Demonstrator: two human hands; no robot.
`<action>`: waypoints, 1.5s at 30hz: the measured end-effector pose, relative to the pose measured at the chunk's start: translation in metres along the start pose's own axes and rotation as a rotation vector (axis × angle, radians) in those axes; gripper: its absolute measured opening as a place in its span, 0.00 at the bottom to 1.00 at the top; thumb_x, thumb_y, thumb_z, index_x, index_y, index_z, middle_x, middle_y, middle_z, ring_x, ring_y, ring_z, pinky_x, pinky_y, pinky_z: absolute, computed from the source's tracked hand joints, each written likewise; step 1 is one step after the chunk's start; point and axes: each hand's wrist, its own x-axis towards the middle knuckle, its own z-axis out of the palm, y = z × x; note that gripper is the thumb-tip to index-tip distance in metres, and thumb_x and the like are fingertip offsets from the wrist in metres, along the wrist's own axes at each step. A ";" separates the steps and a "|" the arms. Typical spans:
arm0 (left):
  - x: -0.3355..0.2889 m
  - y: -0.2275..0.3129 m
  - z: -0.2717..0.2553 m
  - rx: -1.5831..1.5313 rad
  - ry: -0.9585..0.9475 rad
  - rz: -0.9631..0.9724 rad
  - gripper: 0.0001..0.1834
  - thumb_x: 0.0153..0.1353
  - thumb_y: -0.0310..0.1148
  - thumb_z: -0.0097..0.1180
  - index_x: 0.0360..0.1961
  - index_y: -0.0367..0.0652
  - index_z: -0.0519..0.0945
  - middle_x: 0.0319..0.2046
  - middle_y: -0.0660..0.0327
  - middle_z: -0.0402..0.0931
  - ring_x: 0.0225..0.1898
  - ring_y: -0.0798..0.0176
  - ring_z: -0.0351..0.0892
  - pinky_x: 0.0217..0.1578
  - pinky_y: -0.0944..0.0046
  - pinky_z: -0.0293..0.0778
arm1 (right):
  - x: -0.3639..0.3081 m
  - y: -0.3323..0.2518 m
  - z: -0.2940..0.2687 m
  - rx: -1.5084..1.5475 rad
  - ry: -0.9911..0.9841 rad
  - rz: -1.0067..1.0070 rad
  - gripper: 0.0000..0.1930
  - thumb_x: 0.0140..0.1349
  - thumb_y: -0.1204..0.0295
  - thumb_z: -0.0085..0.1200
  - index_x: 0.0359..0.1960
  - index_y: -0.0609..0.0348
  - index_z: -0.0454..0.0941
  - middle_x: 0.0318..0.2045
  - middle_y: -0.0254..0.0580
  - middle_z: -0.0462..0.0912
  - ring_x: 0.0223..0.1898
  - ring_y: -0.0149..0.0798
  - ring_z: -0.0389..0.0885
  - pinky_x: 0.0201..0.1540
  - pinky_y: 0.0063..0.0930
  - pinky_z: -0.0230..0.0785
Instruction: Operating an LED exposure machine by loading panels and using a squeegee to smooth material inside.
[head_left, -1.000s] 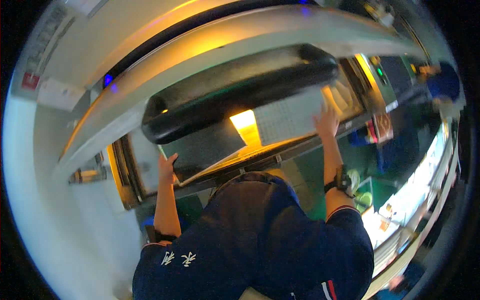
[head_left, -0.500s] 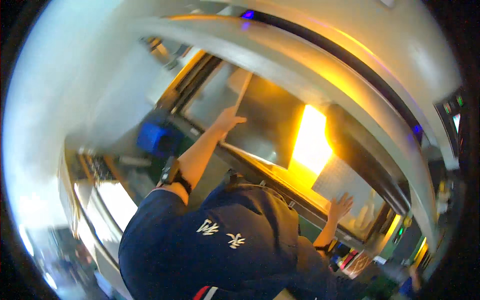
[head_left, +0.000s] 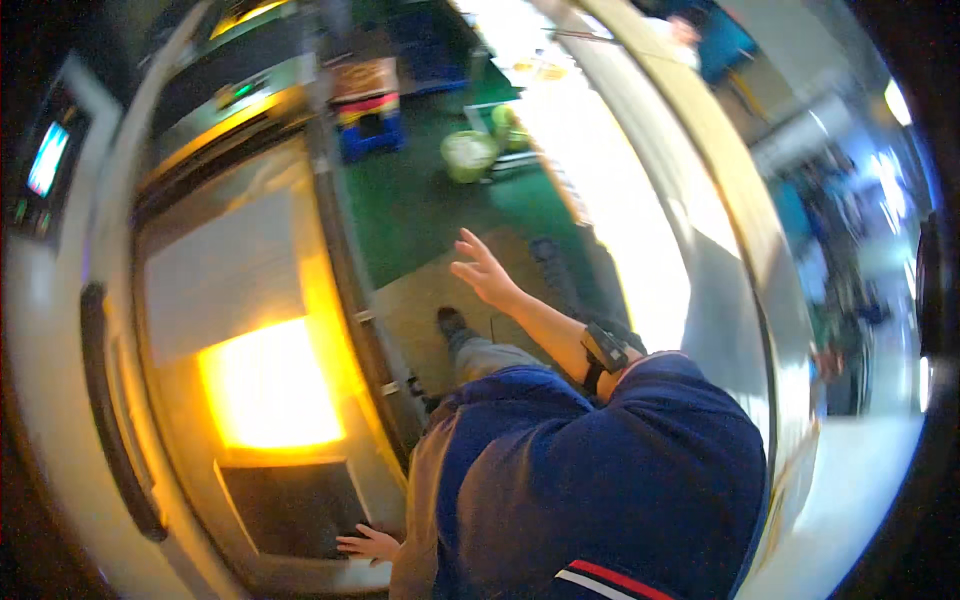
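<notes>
My left hand (head_left: 371,544), low at the left, rests by the corner of a dark, light-edged flat panel (head_left: 290,505), fingers spread and not wrapped round it; blur hides whether they press on it. The panel lies in the recessed bed of a machine, beside a glowing yellow-white rectangle (head_left: 270,385). Beyond the glow is a pale grey sheet (head_left: 225,270). My right hand (head_left: 488,278) hangs in the air over the floor, fingers apart and holding nothing. A small black device (head_left: 605,347) is strapped near that wrist.
The machine's dark front rail (head_left: 345,265) runs along my left side. A long black handle (head_left: 115,420) and a small lit screen (head_left: 48,160) are beyond the bed. Ahead stand a green-white bin (head_left: 470,155) and a blue crate (head_left: 372,138). A bright white table (head_left: 605,150) borders the right.
I have turned right, so the machine now lies on my left. My right hand has left the grey sheet and swung out over the floor. My left hand is still at the dark panel.
</notes>
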 end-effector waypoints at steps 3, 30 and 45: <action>-0.004 0.032 -0.012 -0.014 0.006 0.209 0.47 0.64 0.68 0.37 0.74 0.48 0.47 0.73 0.46 0.42 0.72 0.42 0.48 0.66 0.33 0.49 | -0.091 -0.012 -0.119 0.417 0.522 0.138 0.40 0.62 0.64 0.58 0.72 0.53 0.48 0.60 0.46 0.70 0.48 0.37 0.79 0.47 0.33 0.70; -0.028 0.016 -0.063 -0.275 -0.571 -0.327 0.42 0.65 0.70 0.30 0.75 0.66 0.43 0.76 0.60 0.30 0.75 0.42 0.27 0.65 0.23 0.31 | -0.127 -0.165 -0.094 -0.645 -0.103 -1.215 0.11 0.66 0.78 0.51 0.48 0.66 0.79 0.47 0.56 0.82 0.51 0.52 0.81 0.54 0.42 0.74; -0.009 0.024 -0.049 -0.287 -0.377 -0.402 0.40 0.67 0.62 0.37 0.75 0.57 0.48 0.76 0.56 0.35 0.75 0.42 0.32 0.63 0.21 0.29 | 0.018 0.029 0.271 -1.271 -1.145 -1.160 0.27 0.61 0.68 0.53 0.64 0.42 0.67 0.67 0.35 0.65 0.68 0.43 0.62 0.69 0.46 0.54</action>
